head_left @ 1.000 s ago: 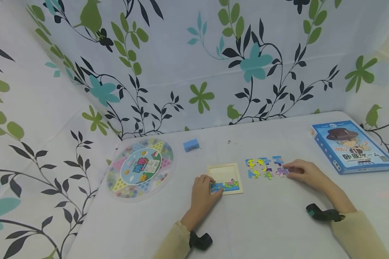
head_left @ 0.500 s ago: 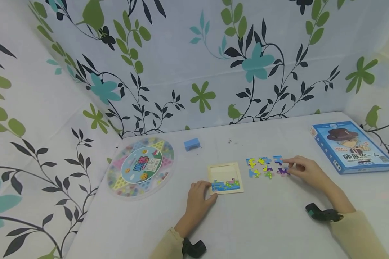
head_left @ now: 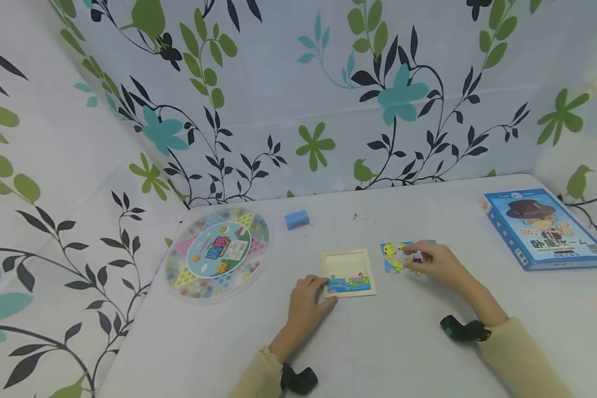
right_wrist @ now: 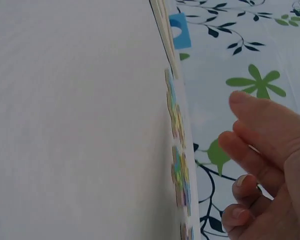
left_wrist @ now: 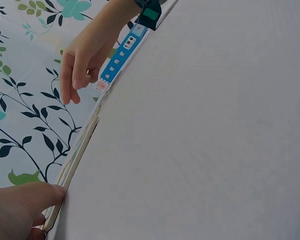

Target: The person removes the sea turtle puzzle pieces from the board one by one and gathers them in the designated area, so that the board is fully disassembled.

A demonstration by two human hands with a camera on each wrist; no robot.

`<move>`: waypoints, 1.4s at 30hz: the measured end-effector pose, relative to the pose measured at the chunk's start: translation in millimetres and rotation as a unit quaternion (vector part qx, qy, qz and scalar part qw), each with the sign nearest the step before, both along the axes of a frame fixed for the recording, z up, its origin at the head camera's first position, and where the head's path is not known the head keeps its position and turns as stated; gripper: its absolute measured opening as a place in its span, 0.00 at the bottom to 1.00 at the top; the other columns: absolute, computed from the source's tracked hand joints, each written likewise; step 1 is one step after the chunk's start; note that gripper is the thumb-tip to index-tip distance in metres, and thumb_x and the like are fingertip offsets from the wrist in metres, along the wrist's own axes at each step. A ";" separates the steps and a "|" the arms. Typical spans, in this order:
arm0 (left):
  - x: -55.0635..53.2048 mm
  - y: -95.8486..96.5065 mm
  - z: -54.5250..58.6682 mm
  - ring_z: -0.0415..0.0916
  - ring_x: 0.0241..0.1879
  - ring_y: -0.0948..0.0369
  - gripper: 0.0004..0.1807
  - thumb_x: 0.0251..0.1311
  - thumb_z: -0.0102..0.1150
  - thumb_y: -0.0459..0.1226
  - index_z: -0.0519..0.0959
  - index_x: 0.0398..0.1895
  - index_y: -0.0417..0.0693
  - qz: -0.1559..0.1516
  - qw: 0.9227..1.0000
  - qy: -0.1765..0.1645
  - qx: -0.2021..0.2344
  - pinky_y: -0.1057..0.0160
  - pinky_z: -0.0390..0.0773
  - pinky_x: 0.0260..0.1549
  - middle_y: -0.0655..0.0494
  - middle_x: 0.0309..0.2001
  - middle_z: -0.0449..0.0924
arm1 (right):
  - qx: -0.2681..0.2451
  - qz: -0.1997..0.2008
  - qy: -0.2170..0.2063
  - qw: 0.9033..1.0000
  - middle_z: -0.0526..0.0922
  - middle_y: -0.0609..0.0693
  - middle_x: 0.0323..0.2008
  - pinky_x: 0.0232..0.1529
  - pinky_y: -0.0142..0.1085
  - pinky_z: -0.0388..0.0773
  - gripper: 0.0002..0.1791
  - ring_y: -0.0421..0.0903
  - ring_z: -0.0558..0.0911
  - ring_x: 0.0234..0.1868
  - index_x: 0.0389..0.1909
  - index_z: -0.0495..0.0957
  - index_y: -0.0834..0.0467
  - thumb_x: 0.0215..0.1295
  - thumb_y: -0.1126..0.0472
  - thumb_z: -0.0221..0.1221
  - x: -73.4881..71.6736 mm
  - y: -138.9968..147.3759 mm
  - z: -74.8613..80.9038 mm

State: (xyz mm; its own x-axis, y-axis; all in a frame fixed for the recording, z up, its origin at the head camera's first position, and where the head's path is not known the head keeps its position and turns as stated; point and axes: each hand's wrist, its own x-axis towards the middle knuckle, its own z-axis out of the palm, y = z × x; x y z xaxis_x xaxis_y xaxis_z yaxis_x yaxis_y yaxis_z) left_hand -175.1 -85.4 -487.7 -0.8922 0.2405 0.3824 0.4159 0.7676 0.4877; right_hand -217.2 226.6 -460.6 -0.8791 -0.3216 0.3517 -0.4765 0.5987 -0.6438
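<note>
A square wooden puzzle tray (head_left: 345,253) lies flat on the white table, its lower part filled with blue and green picture pieces. My left hand (head_left: 303,307) holds the tray's near left corner, fingers at the left edge and thumb at the near edge; the left wrist view shows the thumb (left_wrist: 47,194) against its side. Loose jigsaw pieces (head_left: 392,266) lie in a group right of the tray. Over them hovers my right hand (head_left: 435,265), covering part of the group. In the right wrist view its thumb (right_wrist: 255,107) and fingers are apart, with nothing seen between.
A round, clear-wrapped board game (head_left: 219,251) lies at the left. Behind the tray is a small blue block (head_left: 297,219). A blue game box (head_left: 547,229) sits at the back right. Patterned cloth (head_left: 258,99) hangs behind the table.
My right hand has shifted left, from the right end of the loose pieces to above their middle. My left hand slid slightly on the tray's corner, then stayed there.
</note>
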 end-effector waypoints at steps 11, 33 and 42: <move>-2.3 2.1 -3.7 0.67 0.33 0.60 0.21 0.44 0.67 0.44 0.79 0.42 0.45 -0.007 1.000 0.000 -0.005 0.64 0.65 0.29 0.58 0.36 0.73 | 0.048 -0.005 -0.105 0.993 0.78 0.56 0.42 0.45 0.48 0.69 0.20 0.56 0.73 0.46 0.42 0.77 0.64 0.46 0.65 0.67 -9.0 -23.9 -9.4; -3.8 -3.5 -5.8 0.68 0.35 0.59 0.20 0.46 0.65 0.46 0.79 0.41 0.44 0.004 1.000 -0.009 0.002 0.63 0.66 0.31 0.57 0.38 0.74 | 0.016 0.038 -0.065 0.997 0.76 0.50 0.29 0.22 0.32 0.63 0.15 0.43 0.65 0.23 0.38 0.78 0.64 0.47 0.66 0.66 -7.0 -69.9 10.0; -3.3 -6.4 -8.6 0.68 0.34 0.59 0.20 0.45 0.66 0.45 0.79 0.40 0.43 0.002 1.000 0.008 0.011 0.62 0.68 0.32 0.56 0.37 0.74 | -0.034 0.134 -0.040 0.990 0.77 0.48 0.29 0.24 0.31 0.69 0.13 0.38 0.69 0.23 0.37 0.78 0.64 0.51 0.63 0.64 -6.5 -116.7 2.4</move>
State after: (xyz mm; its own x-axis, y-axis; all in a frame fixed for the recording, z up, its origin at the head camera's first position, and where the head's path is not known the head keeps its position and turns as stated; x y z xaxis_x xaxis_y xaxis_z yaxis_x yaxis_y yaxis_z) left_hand -178.4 -91.8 -496.3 -0.8866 0.2277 0.4026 0.4209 0.7582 0.4981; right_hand -223.7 109.9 -458.2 -0.7918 -0.5249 0.3121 -0.5574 0.4125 -0.7205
